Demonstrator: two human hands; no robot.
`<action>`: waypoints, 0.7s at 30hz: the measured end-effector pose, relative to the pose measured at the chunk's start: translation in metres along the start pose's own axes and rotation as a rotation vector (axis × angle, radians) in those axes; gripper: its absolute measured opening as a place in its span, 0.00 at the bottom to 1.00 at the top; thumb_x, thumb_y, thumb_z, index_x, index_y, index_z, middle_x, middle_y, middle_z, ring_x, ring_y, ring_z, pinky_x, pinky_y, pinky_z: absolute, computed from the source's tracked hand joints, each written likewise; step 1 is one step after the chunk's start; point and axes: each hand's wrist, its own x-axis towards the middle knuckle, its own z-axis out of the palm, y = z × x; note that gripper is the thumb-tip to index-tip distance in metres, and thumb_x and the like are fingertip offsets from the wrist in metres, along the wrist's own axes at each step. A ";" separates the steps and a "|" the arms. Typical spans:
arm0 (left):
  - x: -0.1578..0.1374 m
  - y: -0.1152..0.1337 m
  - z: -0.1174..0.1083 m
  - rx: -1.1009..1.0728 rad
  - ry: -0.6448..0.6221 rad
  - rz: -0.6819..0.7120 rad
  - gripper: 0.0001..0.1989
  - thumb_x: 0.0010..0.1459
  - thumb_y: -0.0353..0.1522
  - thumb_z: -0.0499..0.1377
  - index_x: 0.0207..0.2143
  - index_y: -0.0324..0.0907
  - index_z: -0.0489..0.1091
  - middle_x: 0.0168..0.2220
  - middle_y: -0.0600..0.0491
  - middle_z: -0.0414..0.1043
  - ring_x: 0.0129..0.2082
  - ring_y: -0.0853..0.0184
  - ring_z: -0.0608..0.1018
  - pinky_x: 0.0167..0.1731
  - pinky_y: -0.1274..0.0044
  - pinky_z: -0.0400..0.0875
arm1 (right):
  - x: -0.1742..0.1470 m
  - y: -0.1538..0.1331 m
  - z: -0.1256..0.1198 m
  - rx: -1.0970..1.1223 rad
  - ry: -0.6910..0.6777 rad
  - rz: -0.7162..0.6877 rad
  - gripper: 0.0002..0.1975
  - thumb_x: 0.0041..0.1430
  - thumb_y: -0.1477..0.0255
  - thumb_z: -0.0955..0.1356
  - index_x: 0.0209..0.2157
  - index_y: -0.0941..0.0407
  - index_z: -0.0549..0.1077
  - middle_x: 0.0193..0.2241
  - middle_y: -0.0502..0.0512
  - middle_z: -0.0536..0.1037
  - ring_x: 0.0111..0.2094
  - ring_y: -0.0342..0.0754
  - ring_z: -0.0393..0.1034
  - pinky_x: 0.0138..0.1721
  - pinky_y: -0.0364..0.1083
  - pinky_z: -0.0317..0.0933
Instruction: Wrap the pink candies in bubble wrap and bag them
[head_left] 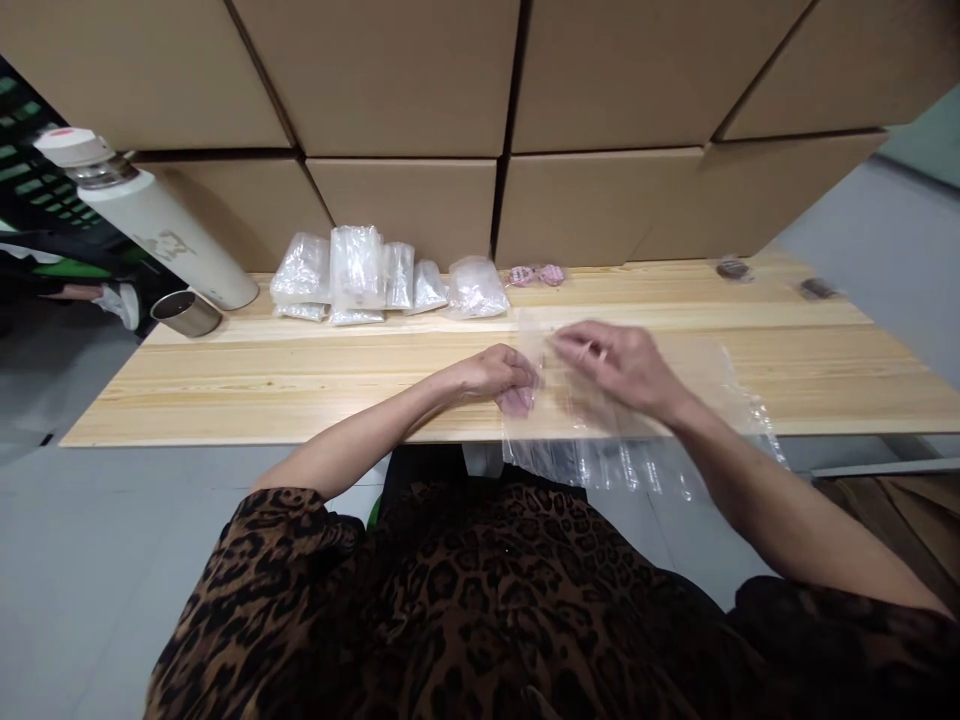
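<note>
My left hand [496,371] is closed at the table's front edge, its fingers wrapped round a small pink packet [516,400]. A wide clear plastic bag [705,385] lies to its right and hangs over the front edge in creases. My right hand [626,365], somewhat blurred, is above this bag with thumb and fingers pinched together at its left side. The bag's film passes in front of or beside my left fingertips; I cannot tell which.
Several clear plastic packs [356,270] stand along the back, beside two pink packets [536,275]. Two dark packets [733,268] lie at the back right. A white bottle [169,235] and metal cup [187,313] are at left. Cardboard boxes [401,210] wall the rear of the wooden table [262,390].
</note>
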 end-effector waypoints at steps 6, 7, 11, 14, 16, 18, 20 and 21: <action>-0.002 0.005 -0.011 0.024 -0.153 -0.067 0.04 0.62 0.29 0.65 0.34 0.37 0.76 0.24 0.48 0.82 0.23 0.68 0.84 0.26 0.81 0.74 | 0.102 0.105 -0.037 -0.482 0.091 0.228 0.34 0.67 0.50 0.70 0.64 0.60 0.77 0.61 0.76 0.80 0.67 0.78 0.71 0.69 0.75 0.63; -0.001 0.004 -0.011 0.021 -0.156 -0.063 0.04 0.62 0.30 0.65 0.34 0.37 0.76 0.23 0.49 0.82 0.23 0.68 0.84 0.26 0.81 0.74 | 0.113 0.117 -0.034 -0.508 0.050 0.262 0.38 0.66 0.53 0.71 0.68 0.62 0.73 0.66 0.77 0.77 0.70 0.79 0.67 0.71 0.75 0.60; 0.003 -0.001 -0.011 0.006 -0.174 -0.035 0.05 0.62 0.30 0.67 0.35 0.38 0.75 0.24 0.50 0.81 0.25 0.68 0.85 0.28 0.81 0.75 | 0.137 0.133 -0.010 -0.566 -0.056 0.207 0.40 0.68 0.56 0.67 0.74 0.63 0.66 0.72 0.77 0.71 0.73 0.77 0.64 0.72 0.74 0.59; 0.004 -0.003 -0.010 0.010 -0.192 -0.016 0.06 0.63 0.30 0.67 0.34 0.38 0.75 0.25 0.51 0.81 0.26 0.68 0.85 0.29 0.81 0.76 | 0.138 0.131 -0.004 -0.646 -0.096 0.070 0.30 0.74 0.57 0.61 0.67 0.60 0.74 0.63 0.76 0.79 0.65 0.73 0.72 0.68 0.71 0.63; 0.004 -0.002 -0.010 0.021 -0.194 -0.007 0.06 0.66 0.28 0.64 0.34 0.38 0.74 0.25 0.52 0.81 0.25 0.69 0.84 0.29 0.81 0.76 | 0.136 0.131 -0.010 -0.691 -0.140 0.001 0.24 0.74 0.60 0.59 0.57 0.58 0.78 0.55 0.74 0.82 0.57 0.69 0.76 0.64 0.67 0.68; 0.004 -0.002 -0.009 0.032 -0.185 -0.003 0.09 0.69 0.27 0.61 0.33 0.38 0.74 0.24 0.53 0.79 0.24 0.70 0.83 0.28 0.81 0.76 | 0.134 0.133 -0.024 -0.720 -0.142 0.013 0.18 0.73 0.64 0.61 0.49 0.56 0.79 0.48 0.71 0.83 0.49 0.65 0.77 0.57 0.63 0.71; 0.005 -0.002 -0.008 0.038 -0.178 0.001 0.09 0.69 0.26 0.60 0.33 0.37 0.74 0.24 0.54 0.78 0.24 0.71 0.81 0.29 0.80 0.76 | 0.131 0.134 -0.039 -0.741 -0.086 0.070 0.13 0.70 0.68 0.62 0.44 0.55 0.77 0.44 0.71 0.83 0.44 0.63 0.77 0.51 0.60 0.71; 0.005 -0.002 -0.008 0.038 -0.178 0.005 0.09 0.69 0.26 0.60 0.33 0.37 0.74 0.24 0.54 0.77 0.24 0.71 0.81 0.30 0.79 0.77 | 0.129 0.134 -0.045 -0.747 -0.047 0.091 0.12 0.69 0.69 0.62 0.44 0.56 0.76 0.44 0.72 0.83 0.43 0.62 0.76 0.50 0.59 0.70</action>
